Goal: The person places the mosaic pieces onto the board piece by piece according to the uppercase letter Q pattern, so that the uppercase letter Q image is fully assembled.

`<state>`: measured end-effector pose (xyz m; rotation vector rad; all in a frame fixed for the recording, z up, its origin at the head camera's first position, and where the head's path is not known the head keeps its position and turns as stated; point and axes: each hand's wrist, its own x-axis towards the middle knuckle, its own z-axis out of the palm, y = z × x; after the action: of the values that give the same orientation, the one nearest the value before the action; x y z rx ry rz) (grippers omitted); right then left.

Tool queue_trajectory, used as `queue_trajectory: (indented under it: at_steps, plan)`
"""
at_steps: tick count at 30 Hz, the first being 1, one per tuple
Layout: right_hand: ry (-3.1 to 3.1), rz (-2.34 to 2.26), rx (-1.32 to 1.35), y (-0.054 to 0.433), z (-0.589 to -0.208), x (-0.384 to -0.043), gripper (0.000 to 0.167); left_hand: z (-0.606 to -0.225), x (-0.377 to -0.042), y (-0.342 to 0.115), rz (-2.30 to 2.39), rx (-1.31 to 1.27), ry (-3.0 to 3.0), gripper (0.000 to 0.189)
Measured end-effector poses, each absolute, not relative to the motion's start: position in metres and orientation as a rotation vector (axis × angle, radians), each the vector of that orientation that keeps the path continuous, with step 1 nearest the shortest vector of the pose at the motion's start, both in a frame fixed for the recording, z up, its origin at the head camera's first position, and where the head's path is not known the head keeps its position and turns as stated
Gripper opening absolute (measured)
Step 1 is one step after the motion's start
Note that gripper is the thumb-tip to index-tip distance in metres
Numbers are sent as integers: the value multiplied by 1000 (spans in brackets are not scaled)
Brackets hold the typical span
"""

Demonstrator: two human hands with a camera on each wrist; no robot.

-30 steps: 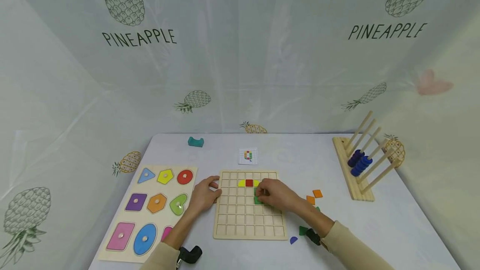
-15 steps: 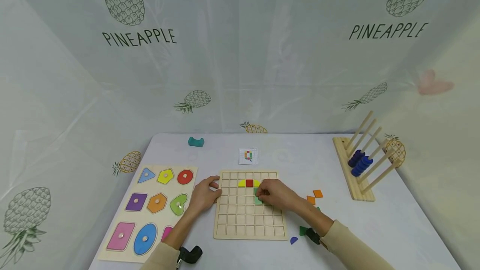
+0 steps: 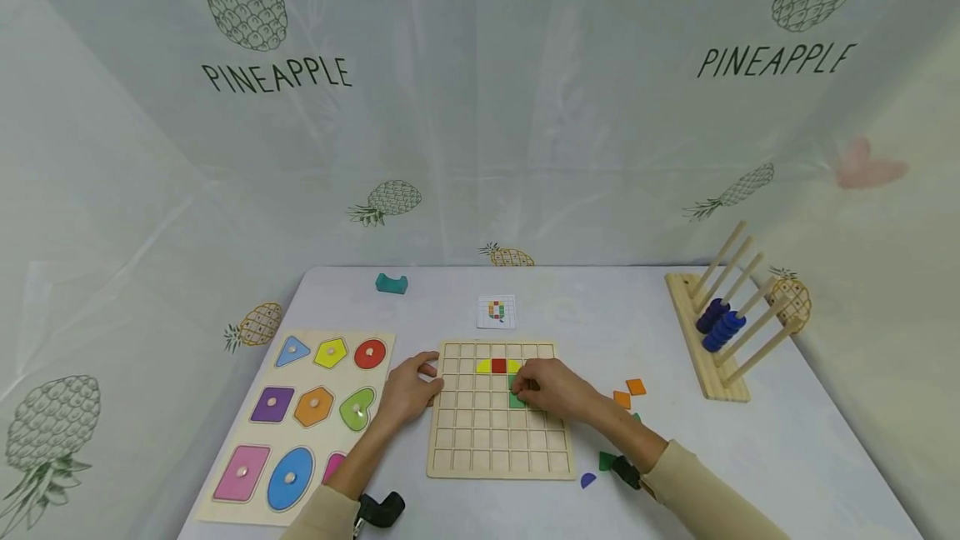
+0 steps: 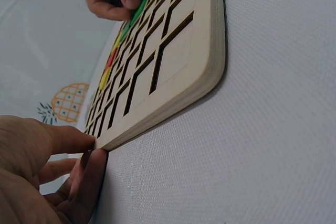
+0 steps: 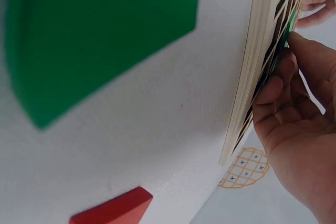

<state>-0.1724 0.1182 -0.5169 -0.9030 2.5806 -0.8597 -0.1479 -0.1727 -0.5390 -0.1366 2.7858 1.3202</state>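
A wooden grid board (image 3: pixel 498 475) lies mid-table. My left hand (image 3: pixel 407 390) pinches its left edge, and the left wrist view shows thumb and fingertip right at the board's edge (image 4: pixel 163 116). Over the right part of the grid, my right hand (image 3: pixel 555 390) pinches a green square tile (image 3: pixel 516 401) at its cell, its fingertips covering part of the tile. More green shows just above, in the cell behind. A red tile (image 3: pixel 498 366) sits in an upper row between two yellow pieces, the left yellow piece (image 3: pixel 483 366) fully visible.
A pattern card (image 3: pixel 496 312) lies behind the board. Left is a knobbed shape puzzle (image 3: pixel 240 515); right, a peg rack (image 3: pixel 701 340) with blue rings. Loose orange tiles (image 3: pixel 636 387), a green piece (image 3: pixel 605 461) and a purple half-circle (image 3: pixel 588 480) lie near the right forearm. A teal block (image 3: pixel 392 283) stands farther back.
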Motion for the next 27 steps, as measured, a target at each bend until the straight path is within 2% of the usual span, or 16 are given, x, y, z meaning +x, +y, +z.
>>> queue_trajectory:
  at_steps: [15, 27]
  plan:
    - [2580, -868, -884, 123, -516, -172, 4, -538, -148, -173, 1316, -121, 2793, 47]
    - [2630, -952, -749, 160, -516, -174, 5, -540, -148, -173, 1332, -121, 2774, 47]
